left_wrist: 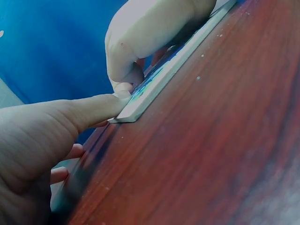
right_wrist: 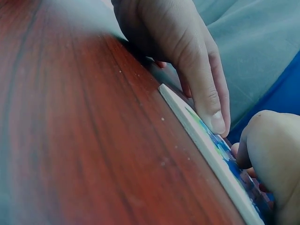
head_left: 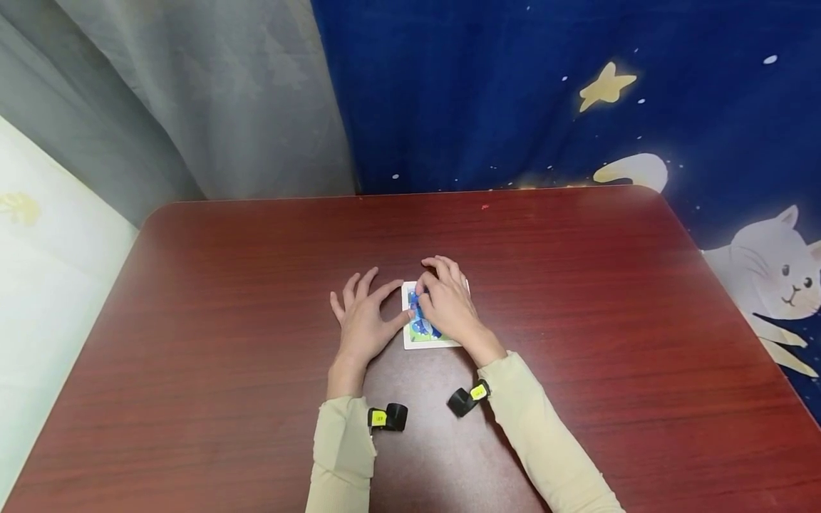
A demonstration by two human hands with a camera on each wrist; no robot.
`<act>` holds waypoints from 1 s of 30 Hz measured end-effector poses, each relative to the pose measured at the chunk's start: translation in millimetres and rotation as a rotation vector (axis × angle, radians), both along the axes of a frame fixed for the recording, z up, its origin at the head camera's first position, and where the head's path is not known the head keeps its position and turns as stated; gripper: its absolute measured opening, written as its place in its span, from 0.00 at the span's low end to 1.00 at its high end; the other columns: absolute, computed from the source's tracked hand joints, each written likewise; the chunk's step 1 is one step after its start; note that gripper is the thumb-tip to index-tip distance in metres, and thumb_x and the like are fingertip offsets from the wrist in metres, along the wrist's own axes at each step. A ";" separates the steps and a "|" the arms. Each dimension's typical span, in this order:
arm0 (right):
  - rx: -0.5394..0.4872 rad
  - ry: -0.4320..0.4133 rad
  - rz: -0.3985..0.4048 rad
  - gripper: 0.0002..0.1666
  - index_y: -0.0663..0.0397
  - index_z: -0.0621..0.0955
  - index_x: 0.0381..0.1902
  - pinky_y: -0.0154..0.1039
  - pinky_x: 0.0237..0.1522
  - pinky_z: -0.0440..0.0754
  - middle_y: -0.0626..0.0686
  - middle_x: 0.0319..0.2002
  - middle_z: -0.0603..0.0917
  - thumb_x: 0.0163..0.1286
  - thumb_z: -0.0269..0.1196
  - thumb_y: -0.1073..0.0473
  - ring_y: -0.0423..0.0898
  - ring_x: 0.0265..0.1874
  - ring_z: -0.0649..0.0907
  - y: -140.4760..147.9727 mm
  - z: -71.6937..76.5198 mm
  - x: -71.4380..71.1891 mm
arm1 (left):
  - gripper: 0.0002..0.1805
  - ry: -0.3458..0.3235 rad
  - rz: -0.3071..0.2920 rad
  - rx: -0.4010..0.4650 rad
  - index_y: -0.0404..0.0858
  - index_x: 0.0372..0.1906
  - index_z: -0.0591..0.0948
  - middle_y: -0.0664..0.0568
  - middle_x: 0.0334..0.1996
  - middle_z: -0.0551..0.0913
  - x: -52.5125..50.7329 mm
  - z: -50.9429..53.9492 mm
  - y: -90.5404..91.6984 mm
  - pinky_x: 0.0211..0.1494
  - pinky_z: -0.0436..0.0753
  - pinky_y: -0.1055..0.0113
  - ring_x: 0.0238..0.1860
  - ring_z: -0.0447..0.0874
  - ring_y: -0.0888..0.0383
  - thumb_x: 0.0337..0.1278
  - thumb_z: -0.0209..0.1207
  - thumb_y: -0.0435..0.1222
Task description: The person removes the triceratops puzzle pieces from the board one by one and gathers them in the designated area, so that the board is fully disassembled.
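Observation:
A small board with a pale border and a blue-and-green picture, like a flat picture puzzle, lies on the table. My left hand is at its left side, fingers spread. The left thumb rests on the border and picture edge, and the index finger reaches the far left corner. Over the right part of the board is my right hand, its index finger and thumb bent down onto the picture. In the right wrist view, the right hand hides what lies under its fingertips; whether it pinches a piece cannot be seen.
The board lies on a reddish-brown wooden table with rounded far corners. A tiny red scrap lies near the far edge. Behind hang a grey curtain and a blue one with stars and a cat. Black wrist cameras sit on both sleeves.

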State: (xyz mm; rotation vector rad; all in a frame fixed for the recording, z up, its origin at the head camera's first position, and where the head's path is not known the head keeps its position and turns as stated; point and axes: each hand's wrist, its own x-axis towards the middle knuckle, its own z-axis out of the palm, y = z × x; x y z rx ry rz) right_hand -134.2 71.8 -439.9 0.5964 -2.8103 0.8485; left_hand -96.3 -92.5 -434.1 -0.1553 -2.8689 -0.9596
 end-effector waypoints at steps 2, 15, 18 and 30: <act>-0.007 0.003 0.003 0.05 0.48 0.76 0.29 0.52 0.61 0.56 0.54 0.60 0.70 0.60 0.53 0.62 0.53 0.65 0.59 0.2 -0.2 -0.1 | 0.29 -0.002 0.000 0.000 0.50 0.57 0.78 0.46 0.68 0.60 -0.4 0.0 0.2 0.62 0.31 0.36 0.69 0.46 0.45 0.47 0.66 0.52; 0.021 0.109 0.075 0.10 0.53 0.79 0.36 0.49 0.64 0.54 0.55 0.57 0.72 0.57 0.55 0.67 0.54 0.63 0.61 -4.0 -3.0 -0.2 | 0.29 -0.011 0.006 -0.005 0.50 0.57 0.78 0.47 0.68 0.60 0.0 -0.1 -0.9 0.62 0.31 0.37 0.69 0.45 0.45 0.47 0.66 0.52; 0.047 0.106 0.071 0.10 0.54 0.77 0.36 0.47 0.65 0.52 0.56 0.56 0.72 0.56 0.55 0.67 0.55 0.64 0.60 -6.4 -1.8 -0.4 | 0.29 -0.004 0.003 -0.005 0.50 0.57 0.78 0.46 0.68 0.60 0.0 0.5 -0.9 0.62 0.32 0.36 0.69 0.45 0.44 0.47 0.66 0.52; 0.027 0.087 0.069 0.07 0.54 0.75 0.34 0.45 0.66 0.49 0.56 0.56 0.72 0.56 0.53 0.67 0.55 0.64 0.60 -10.2 0.0 -2.0 | 0.28 0.013 0.001 0.001 0.49 0.56 0.79 0.45 0.67 0.62 -0.4 1.2 -0.4 0.61 0.33 0.35 0.68 0.47 0.44 0.46 0.66 0.50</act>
